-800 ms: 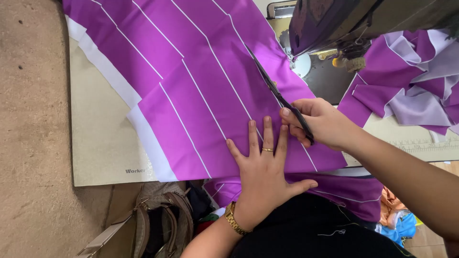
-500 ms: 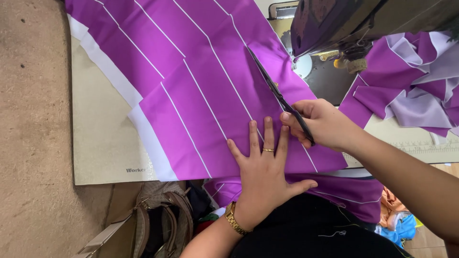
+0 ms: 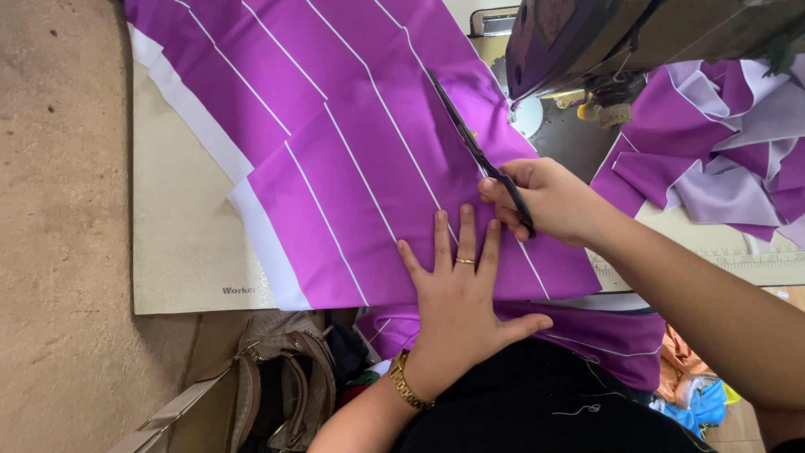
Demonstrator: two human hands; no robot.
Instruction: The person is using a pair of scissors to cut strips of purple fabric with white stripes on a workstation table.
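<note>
Fabric [image 3: 352, 159] spread across the tabletop [image 3: 180, 243], scissors [image 3: 478, 155] laid on it, cloth scraps [image 3: 721, 159] heaped at the right edge, bag [image 3: 281, 386] set below the near edge.

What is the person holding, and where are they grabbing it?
The right hand holds black scissors by the handles. The left hand holds nothing; it lies flat on the purple striped fabric.

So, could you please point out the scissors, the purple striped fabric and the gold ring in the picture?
scissors [image 3: 459, 126], head view, on the dark blades lying over the cloth.
purple striped fabric [image 3: 335, 201], head view, on a flat purple band between two white lines.
gold ring [image 3: 464, 262], head view, on the band around a finger of the left hand [image 3: 461, 294].
</note>
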